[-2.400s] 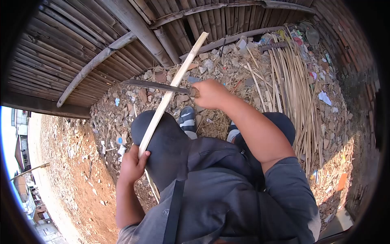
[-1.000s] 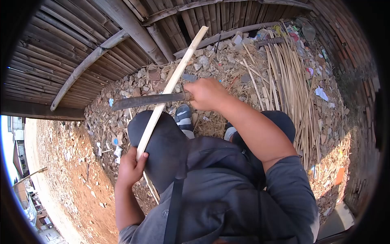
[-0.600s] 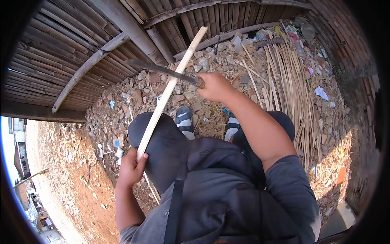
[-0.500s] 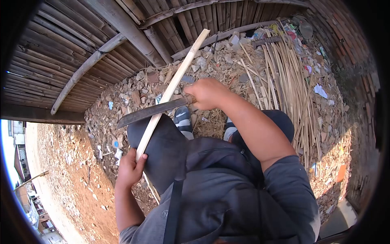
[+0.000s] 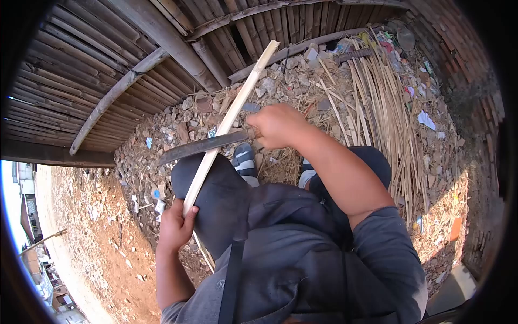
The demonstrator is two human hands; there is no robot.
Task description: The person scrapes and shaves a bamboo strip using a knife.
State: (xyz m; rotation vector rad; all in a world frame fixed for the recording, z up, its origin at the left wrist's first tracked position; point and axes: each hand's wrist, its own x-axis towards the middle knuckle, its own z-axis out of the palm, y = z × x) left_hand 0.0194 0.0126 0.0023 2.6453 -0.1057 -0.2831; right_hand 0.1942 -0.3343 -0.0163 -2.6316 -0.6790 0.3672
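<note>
A long pale strip of split bamboo [image 5: 240, 100] slants across my left thigh, its far end pointing toward the bamboo wall. My left hand [image 5: 177, 224] is closed around its near part, thumb along the edge. In my right hand [image 5: 279, 127] is the handle of a machete [image 5: 202, 146], fist wrapped round it. The dark blade lies crosswise over the strip, just above my knee, with its tip out to the left. Part of the strip's near end is hidden beneath my left hand.
Many thin bamboo strips [image 5: 386, 102] lie in a heap on the right, with another dark blade-like tool [image 5: 353, 55] across their far end. Rubble and litter [image 5: 162, 132] cover the ground. A bamboo wall [image 5: 102, 70] stands left and ahead, a brick wall [image 5: 458, 54] right.
The machete and both hands have shifted only very slightly, the blade tip a little to the right. Both grips stay the same.
</note>
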